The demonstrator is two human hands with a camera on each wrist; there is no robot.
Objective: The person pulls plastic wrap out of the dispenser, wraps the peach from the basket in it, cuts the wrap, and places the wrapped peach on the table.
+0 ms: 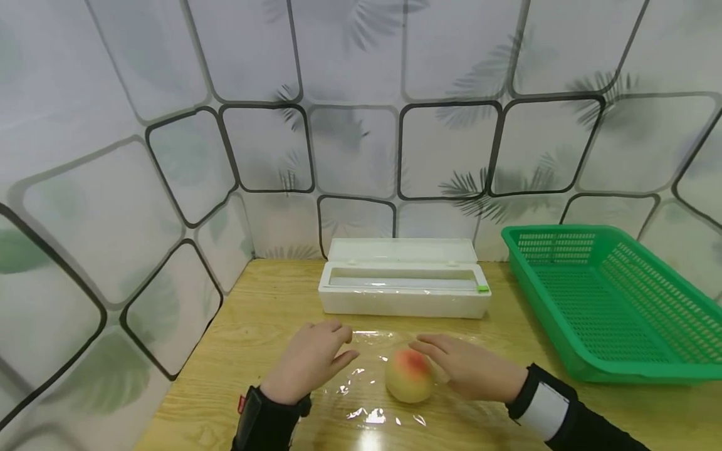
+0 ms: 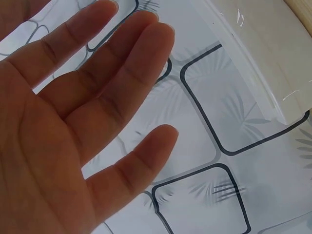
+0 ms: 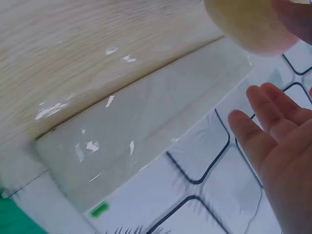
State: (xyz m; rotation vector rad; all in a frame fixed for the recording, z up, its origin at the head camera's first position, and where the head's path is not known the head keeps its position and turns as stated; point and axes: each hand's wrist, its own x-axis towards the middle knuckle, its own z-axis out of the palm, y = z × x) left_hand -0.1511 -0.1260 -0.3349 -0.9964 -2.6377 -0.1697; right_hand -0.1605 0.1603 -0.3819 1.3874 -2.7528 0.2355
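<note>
A yellow peach point(image 1: 407, 379) with a red blush rests on a sheet of clear plastic wrap point(image 1: 355, 401) spread over the wooden table. To its left my left hand point(image 1: 307, 363) hovers, fingers relaxed and apart, holding nothing; the left wrist view shows its bare palm point(image 2: 39, 141). At the peach's right side is my right hand point(image 1: 474, 369), its fingers loosely extended. In the right wrist view its thumb point(image 3: 297, 19) overlaps the peach's edge; whether it touches I cannot tell. Behind stands a white wrap dispenser box point(image 1: 403, 305), lid raised.
A green plastic basket point(image 1: 586, 357) stands on the right of the table. Patterned grey-white sheeting point(image 1: 355, 150) rises behind the table and along its left side. The dispenser carries a small green tab point(image 1: 482, 289) at its right end.
</note>
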